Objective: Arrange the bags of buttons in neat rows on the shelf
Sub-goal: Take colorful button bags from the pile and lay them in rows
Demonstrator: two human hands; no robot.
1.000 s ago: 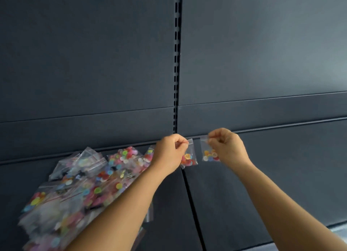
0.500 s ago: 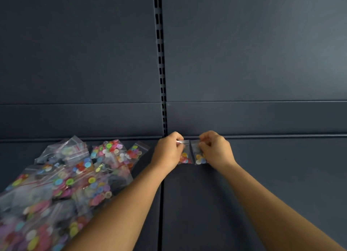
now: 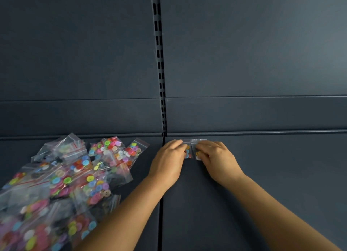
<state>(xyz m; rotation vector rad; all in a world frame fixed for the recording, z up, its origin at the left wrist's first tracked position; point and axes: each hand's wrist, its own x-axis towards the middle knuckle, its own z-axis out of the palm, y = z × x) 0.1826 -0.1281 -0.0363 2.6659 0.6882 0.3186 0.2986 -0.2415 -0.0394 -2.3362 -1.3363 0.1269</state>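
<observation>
There is only one view, from the camera on the person's head. It looks forward and down, from close, onto the dark shelf (image 3: 262, 175) and its back panel (image 3: 244, 44). Both forearms enter from the bottom edge. The wide lens bends the shelf lines slightly.

Two bags at the far edge, a heap to the left

Two small clear plastic button bags (image 3: 193, 147) lie side by side on the dark metal shelf (image 3: 281, 175), against the back panel (image 3: 244, 115); the loose pile of button bags (image 3: 65, 177) lies left, nearer.

Dim even light, faint upper-right sheen, lower-left perhaps motion-blurred
</observation>
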